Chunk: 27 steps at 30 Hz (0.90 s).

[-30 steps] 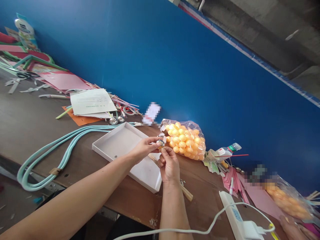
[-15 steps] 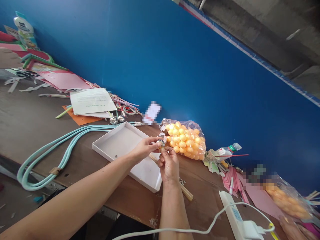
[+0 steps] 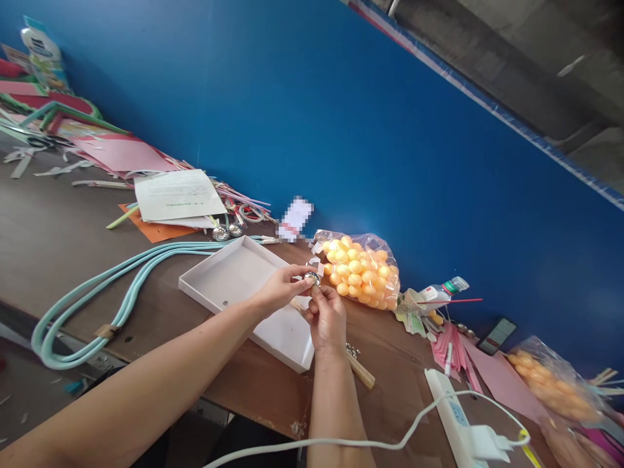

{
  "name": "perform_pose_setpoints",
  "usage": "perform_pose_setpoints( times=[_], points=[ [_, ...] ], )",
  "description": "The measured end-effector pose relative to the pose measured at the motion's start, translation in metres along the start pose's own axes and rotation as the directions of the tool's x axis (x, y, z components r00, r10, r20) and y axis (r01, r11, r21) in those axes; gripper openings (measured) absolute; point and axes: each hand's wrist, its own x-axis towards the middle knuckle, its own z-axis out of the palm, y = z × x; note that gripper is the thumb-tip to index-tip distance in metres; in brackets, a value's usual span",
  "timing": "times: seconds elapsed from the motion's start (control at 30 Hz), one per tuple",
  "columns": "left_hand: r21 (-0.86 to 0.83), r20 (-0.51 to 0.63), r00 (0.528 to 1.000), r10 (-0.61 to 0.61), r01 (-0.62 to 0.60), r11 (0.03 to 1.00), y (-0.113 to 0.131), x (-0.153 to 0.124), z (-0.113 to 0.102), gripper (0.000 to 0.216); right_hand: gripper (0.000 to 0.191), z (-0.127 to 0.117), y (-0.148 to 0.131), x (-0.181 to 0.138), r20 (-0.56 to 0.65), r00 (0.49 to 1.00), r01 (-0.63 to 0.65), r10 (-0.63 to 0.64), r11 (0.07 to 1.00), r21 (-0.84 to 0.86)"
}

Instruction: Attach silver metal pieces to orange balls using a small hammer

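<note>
Both my hands meet over the right end of a shallow white tray [image 3: 229, 276] on the brown table. My left hand [image 3: 280, 289] pinches a small shiny silver bell-like ball [image 3: 312, 278] between thumb and fingers. My right hand [image 3: 325, 318] is closed just below it, its fingertips pressed against the same ball. Right behind the hands lies a clear bag of orange balls [image 3: 361, 270]. A wooden stick [image 3: 358, 369] pokes out under my right wrist.
Pale green tubing [image 3: 117, 286] loops across the table's left. Two more silver balls [image 3: 228, 232] and a white sheet [image 3: 178, 195] lie behind the tray. A white power strip with cable [image 3: 458, 422] sits at the right, near a phone [image 3: 497, 335] and a second bag of orange balls [image 3: 550, 383].
The view has shifted slightly. My hands stay together on the silver ball, with only small finger movements.
</note>
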Motion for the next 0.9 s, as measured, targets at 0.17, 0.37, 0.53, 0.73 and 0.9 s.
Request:
perform_pose_setpoints(
  times=[0.17, 0.37, 0.53, 0.73, 0.9],
  points=[
    [-0.037, -0.012, 0.999, -0.030, 0.030, 0.999, 0.001, 0.000, 0.002, 0.046, 0.035, 0.001, 0.000, 0.001, -0.014, 1.000, 0.003, -0.004, 1.000, -0.008],
    [-0.238, 0.004, 0.998, -0.069, 0.068, 0.969, -0.002, 0.003, 0.000, 0.038, 0.031, 0.001, 0.000, 0.001, 0.021, 0.997, 0.077, -0.076, 0.996, -0.043],
    [-0.361, 0.011, 0.992, -0.124, 0.120, 0.925, -0.003, 0.006, -0.005, 0.033, 0.025, -0.008, -0.005, -0.002, -0.033, 0.916, 0.346, -0.399, 0.830, -0.436],
    [-0.356, 0.012, 0.992, -0.122, 0.118, 0.927, -0.001, 0.007, -0.005, 0.032, 0.025, -0.018, -0.014, -0.008, 0.237, 0.888, 0.330, -0.394, 0.186, -0.926],
    [-0.315, -0.045, 0.992, -0.120, 0.100, 0.944, -0.004, 0.008, -0.005, 0.025, 0.033, -0.015, -0.011, -0.013, 0.314, 0.946, 0.296, -0.073, -0.189, -0.936]
  ],
)
